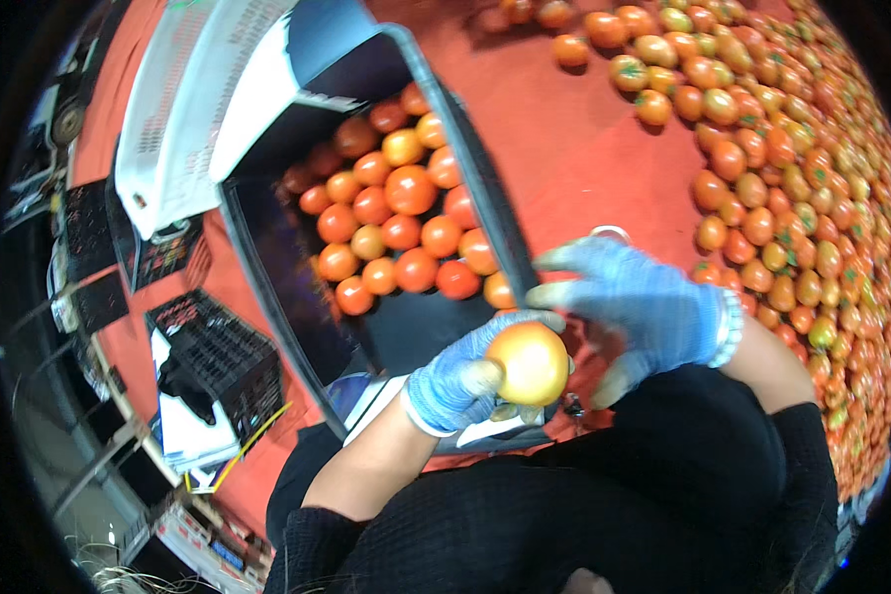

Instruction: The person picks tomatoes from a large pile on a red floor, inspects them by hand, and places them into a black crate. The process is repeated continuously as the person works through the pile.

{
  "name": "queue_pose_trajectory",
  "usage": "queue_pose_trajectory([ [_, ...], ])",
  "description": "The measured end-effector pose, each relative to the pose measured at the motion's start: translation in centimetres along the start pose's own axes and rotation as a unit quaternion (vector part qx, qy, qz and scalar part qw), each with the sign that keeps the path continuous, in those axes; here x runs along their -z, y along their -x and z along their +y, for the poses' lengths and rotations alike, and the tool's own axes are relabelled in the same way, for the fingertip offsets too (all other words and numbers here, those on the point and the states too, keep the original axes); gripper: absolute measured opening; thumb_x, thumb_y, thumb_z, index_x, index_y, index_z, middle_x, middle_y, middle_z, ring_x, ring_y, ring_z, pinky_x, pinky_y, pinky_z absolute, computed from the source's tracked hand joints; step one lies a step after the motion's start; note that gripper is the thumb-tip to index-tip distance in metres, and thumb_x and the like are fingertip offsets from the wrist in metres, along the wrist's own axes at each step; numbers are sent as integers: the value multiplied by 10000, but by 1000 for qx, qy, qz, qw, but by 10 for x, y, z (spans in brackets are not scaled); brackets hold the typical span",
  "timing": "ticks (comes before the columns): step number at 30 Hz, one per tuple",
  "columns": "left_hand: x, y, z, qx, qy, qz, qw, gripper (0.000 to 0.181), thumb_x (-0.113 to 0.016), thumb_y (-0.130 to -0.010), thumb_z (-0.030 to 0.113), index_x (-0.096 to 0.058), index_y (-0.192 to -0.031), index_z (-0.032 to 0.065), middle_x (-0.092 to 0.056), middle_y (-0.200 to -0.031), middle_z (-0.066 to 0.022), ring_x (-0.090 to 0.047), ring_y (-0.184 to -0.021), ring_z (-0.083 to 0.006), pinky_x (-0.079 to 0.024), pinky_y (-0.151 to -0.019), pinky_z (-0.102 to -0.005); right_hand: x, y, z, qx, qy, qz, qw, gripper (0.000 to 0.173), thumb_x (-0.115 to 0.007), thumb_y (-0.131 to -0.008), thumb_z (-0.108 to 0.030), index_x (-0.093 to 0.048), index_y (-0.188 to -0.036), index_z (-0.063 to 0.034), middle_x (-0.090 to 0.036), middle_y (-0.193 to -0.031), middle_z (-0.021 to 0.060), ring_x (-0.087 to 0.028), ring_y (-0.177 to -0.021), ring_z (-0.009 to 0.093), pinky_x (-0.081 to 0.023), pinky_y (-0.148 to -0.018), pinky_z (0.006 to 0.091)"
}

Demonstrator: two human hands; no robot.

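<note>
My left hand (460,379), in a blue knitted glove with pale fingertips, holds a yellow-orange tomato (529,364) over the near end of a black plastic crate (482,160). Inside the crate, red and orange tomatoes (410,190) lie in rows, and part of its dark lining shows bare at the near end. My right hand (631,301), gloved alike and slightly blurred, is beside the crate's right wall with its fingers spread and nothing seen in them. A small round white-rimmed thing shows just behind the right hand; I cannot tell what it is.
A large heap of tomatoes (794,185) spreads over the red ground sheet (601,163) on the right. White printed liner sheets (185,111) stand out at the upper left. A black slatted crate (223,349) with white sheets sits at the left, near a printed carton (208,546).
</note>
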State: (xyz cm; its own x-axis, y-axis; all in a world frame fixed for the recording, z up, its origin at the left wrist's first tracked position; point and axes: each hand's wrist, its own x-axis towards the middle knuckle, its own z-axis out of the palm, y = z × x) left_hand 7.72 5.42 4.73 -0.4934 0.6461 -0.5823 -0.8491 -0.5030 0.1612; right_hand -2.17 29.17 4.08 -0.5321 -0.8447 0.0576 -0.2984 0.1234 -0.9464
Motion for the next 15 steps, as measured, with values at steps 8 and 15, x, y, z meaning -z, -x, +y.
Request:
queue_pose_trajectory([
  [8, 146, 65, -14, -92, -200, 425, 878, 649, -751, -784, 104, -358, -1297, 164, -560, -1110, -116, -605, -965, -248, -561, -742, -381, -7, 57, 42, -269, -82, 128, 951, 543, -723, -805, -249, -540, -1246, 11, -599, -1184, 150, -575, -1126, 253, -464, -952, 357],
  [15, 193, 23, -15, -104, 191, 519, 827, 573, -655, -788, 604, -569, -1115, 141, -609, -978, -64, -573, -699, -232, -470, -456, -249, -20, 68, 61, -334, -116, 120, 928, 506, -701, -829, -220, -539, -1238, 31, -621, -1160, 170, -606, -1065, 251, -479, -914, 339],
])
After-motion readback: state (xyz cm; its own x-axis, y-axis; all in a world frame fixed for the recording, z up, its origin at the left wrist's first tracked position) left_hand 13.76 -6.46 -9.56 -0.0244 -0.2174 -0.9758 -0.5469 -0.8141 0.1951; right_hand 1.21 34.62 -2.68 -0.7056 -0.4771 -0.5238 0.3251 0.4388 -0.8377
